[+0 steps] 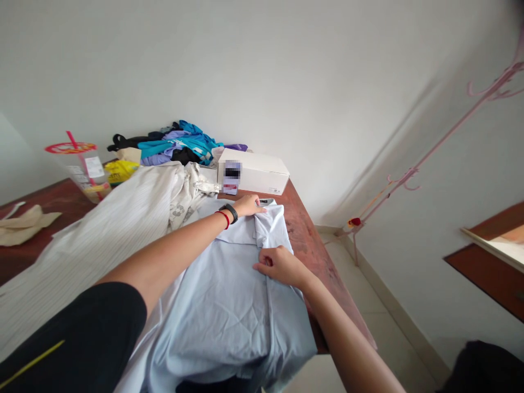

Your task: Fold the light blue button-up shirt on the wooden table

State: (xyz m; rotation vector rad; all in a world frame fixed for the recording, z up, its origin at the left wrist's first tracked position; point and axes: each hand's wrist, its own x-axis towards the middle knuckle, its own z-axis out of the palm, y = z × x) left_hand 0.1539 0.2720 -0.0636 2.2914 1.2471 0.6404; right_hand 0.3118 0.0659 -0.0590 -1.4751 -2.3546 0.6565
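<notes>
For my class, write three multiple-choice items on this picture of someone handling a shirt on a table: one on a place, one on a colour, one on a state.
1. Where does the white box sit?
A. On the floor
B. On the table, beyond the shirt
C. On the pile of clothes

2. What colour is the shirt under the hands?
A. Light blue
B. Red
C. Black

3. What is the right hand doing?
A. Hanging free
B. Holding a cup
C. Pinching a fold of the shirt

Answers:
1 B, the box stands on the table past the collar.
2 A, the cloth is pale blue.
3 C, its fingers grip the cloth, while the left hand presses flat near the collar.
</notes>
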